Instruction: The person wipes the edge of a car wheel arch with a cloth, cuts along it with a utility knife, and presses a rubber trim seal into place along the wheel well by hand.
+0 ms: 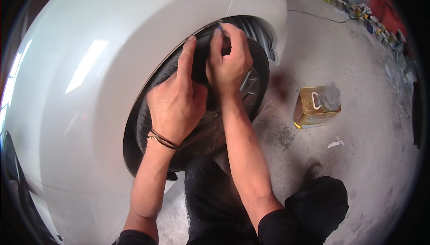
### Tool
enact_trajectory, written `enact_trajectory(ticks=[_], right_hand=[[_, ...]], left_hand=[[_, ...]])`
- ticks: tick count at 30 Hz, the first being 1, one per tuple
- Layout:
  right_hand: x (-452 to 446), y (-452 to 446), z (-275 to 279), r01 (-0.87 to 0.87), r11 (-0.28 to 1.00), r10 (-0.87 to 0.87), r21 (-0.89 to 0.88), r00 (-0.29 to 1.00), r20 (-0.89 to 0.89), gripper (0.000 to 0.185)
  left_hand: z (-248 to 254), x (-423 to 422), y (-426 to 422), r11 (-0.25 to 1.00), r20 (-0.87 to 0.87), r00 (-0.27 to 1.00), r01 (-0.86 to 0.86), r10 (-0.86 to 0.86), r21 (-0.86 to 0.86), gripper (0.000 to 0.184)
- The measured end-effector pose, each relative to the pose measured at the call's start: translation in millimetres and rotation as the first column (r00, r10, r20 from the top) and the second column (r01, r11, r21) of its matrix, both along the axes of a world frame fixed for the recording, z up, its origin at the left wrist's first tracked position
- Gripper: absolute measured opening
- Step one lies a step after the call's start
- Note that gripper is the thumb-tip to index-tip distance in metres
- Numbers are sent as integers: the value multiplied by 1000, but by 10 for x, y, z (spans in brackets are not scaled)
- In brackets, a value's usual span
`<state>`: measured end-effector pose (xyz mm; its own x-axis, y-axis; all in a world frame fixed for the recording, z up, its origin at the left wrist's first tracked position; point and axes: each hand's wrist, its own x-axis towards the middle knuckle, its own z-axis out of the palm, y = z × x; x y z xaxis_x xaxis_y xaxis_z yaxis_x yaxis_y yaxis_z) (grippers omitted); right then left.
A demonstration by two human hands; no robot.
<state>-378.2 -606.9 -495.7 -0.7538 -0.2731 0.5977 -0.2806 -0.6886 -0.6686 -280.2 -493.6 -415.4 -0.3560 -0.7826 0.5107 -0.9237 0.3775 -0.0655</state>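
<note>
A white car's front fender (134,34) curves around a dark wheel arch, with the tire (262,66) inside it. My left hand (177,106) is at the arch edge, its index finger stretched up to the rim and the other fingers curled, with nothing visible in them. Farther up the same edge, my right hand (230,59) pinches a small bluish thing (218,28) between thumb and fingertips. Most of that thing is hidden, so its kind cannot be told. Behind my wrists the wheel (215,115) is partly covered.
A gold metal can (320,106) with a white handle and grey-smeared top stands on the concrete floor (358,155) at right. Near it lies a white scrap (335,143). Several small cans (371,23) line the red wall, and a cable (318,16) runs along the floor.
</note>
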Motion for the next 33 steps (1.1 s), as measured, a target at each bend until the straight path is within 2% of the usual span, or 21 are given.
enact_trajectory(ticks=[2, 4, 11, 15, 21, 23, 24, 26, 28, 33], right_hand=[[3, -20, -9, 17, 999, -18, -32, 1000, -21, 10], [-6, -6, 39, -70, 998, 70, 0, 988, 136, 11], [-49, -27, -13, -27, 1000, 27, -6, 999, 23, 12], [-31, 30, 31, -79, 997, 76, 24, 991, 112, 13], [-52, -25, -30, -27, 1000, 27, -7, 1000, 14, 15], [-73, 7, -63, 32, 998, -39, -52, 990, -136, 15], [-83, 34, -58, 30, 998, -37, -54, 989, -145, 15], [-87, 42, 5, -149, 989, 144, 26, 981, 130, 16], [-112, 8, 29, -120, 991, 114, 53, 988, 105, 15], [-159, 71, -100, -65, 997, 72, 44, 983, -171, 13]], left_hand=[[-1, -2, -4, 1000, -7, 1000, 8, -8, 1, 97], [0, 6, -1, 1000, -15, 1000, -5, 5, 29, 96], [0, -10, -5, 1000, -1, 1000, 1, -1, 1, 98], [19, -12, 12, 999, -24, 1000, -5, 6, 44, 100], [12, 9, 6, 1000, -10, 1000, 7, -6, 16, 101], [25, -29, -3, 1000, -17, 1000, 22, -22, 2, 101], [34, -34, 4, 1000, -17, 1000, 9, -8, 27, 101], [63, -24, 10, 999, -37, 999, -10, 11, 35, 102], [49, -11, 12, 997, -58, 998, 4, 0, 75, 102], [-9, -4, 54, 995, -169, 984, 63, -50, 71, 95]])
